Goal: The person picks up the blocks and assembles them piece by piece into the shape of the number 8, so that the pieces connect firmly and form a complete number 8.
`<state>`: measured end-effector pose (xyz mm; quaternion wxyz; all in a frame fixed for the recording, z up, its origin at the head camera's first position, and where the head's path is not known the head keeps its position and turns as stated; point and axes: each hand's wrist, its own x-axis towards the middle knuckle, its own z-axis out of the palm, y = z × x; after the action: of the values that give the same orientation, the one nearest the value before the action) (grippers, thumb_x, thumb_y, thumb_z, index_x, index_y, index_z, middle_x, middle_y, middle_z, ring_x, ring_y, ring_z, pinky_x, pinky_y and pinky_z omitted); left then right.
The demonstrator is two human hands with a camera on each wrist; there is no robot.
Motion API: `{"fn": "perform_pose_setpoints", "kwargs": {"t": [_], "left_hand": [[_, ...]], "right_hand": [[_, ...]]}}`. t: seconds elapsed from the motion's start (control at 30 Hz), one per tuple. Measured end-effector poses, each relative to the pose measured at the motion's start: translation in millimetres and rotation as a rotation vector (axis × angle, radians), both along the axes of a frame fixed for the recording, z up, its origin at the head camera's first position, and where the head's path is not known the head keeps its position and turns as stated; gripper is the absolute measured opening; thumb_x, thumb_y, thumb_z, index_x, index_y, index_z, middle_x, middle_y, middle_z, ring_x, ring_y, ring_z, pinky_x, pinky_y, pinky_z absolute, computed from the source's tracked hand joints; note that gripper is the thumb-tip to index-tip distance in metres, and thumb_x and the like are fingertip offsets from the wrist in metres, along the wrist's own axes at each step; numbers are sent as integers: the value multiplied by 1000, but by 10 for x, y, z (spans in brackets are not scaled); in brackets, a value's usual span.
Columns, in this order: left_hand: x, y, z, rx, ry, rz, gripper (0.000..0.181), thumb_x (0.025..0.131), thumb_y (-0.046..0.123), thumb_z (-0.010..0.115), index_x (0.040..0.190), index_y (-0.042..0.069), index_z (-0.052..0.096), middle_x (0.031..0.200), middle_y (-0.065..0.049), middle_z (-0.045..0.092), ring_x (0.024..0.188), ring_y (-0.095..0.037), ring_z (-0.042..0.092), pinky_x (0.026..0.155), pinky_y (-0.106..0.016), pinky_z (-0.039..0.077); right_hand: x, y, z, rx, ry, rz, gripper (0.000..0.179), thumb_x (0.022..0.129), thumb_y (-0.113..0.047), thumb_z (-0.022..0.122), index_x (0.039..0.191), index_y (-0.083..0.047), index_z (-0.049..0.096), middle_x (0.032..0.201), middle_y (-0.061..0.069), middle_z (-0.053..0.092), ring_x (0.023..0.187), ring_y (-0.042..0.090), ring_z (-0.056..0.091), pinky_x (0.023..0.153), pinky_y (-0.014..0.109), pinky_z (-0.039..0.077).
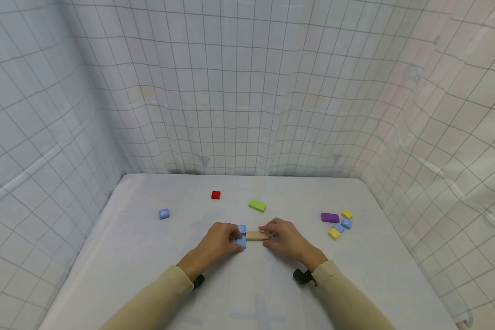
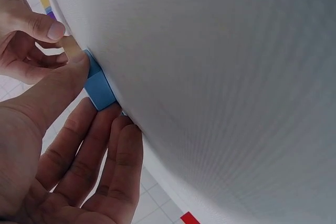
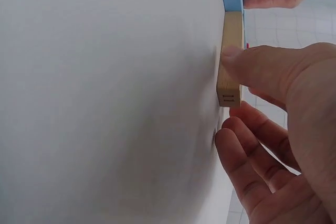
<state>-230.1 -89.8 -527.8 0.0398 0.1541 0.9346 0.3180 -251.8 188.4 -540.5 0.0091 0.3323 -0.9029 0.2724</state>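
Observation:
Two blue blocks [image 1: 241,228] lie together at the middle of the table, one nearer me than the other. My left hand [image 1: 218,239] pinches them between thumb and fingers; in the left wrist view the thumb rests at one end of the blue blocks [image 2: 101,90] and fingertips at the other. A plain wooden block [image 1: 255,236] butts against their right side. My right hand [image 1: 286,239] grips this wooden block near its right end, thumb on the near side. In the right wrist view, small dark marks show on the end of the wooden block [image 3: 229,85].
Beyond the hands lie a red block [image 1: 216,195] and a lime green block [image 1: 257,205]. Another blue block [image 1: 164,213] sits at the left. At the right, a purple block [image 1: 330,217] lies beside yellow blocks [image 1: 334,233] and small blue ones [image 1: 346,223]. Gridded white curtains [image 1: 239,91] surround the table.

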Motion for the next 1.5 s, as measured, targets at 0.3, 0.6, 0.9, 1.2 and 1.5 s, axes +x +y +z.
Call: {"fn": "perform_pose_setpoints", "kwargs": {"t": [0.3, 0.6, 0.9, 1.2, 1.5], "left_hand": [[9, -25, -43, 32, 59, -34, 28, 85, 10, 106, 104, 8, 86, 99, -2, 82, 87, -10, 65, 83, -29, 62], [23, -33, -14, 57, 46, -31, 28, 85, 10, 105, 104, 7, 85, 99, -2, 82, 88, -10, 65, 83, -30, 62], [17, -29, -27, 57, 47, -24, 27, 85, 10, 105, 103, 8, 86, 99, -1, 82, 87, -9, 66, 83, -31, 63], [15, -25, -75, 44, 41, -18, 27, 86, 11, 105, 104, 8, 86, 97, 1, 80, 87, -9, 64, 82, -29, 61], [32, -18, -42, 51, 44, -22, 27, 85, 10, 105, 103, 8, 86, 96, 1, 81, 87, -9, 64, 81, -28, 60]], "right_hand": [[55, 222, 45, -17, 4, -60, 46, 102, -13, 92, 146, -9, 80, 133, 9, 80, 115, 25, 78, 101, 41, 70], [88, 485, 85, -58, 43, -134, 44, 99, -9, 94, 142, -6, 82, 134, 12, 80, 116, 30, 79, 97, 43, 72], [129, 906, 90, -48, 106, -235, 42, 97, -7, 95, 137, -6, 84, 129, 12, 81, 111, 31, 78, 92, 45, 72], [192, 1374, 68, -56, 200, -304, 38, 92, -1, 96, 129, -1, 86, 123, 16, 79, 99, 33, 78, 84, 43, 71], [180, 1740, 86, -61, 200, -341, 36, 88, 2, 99, 122, -3, 89, 103, 9, 72, 85, 15, 72, 73, 26, 63]]}}
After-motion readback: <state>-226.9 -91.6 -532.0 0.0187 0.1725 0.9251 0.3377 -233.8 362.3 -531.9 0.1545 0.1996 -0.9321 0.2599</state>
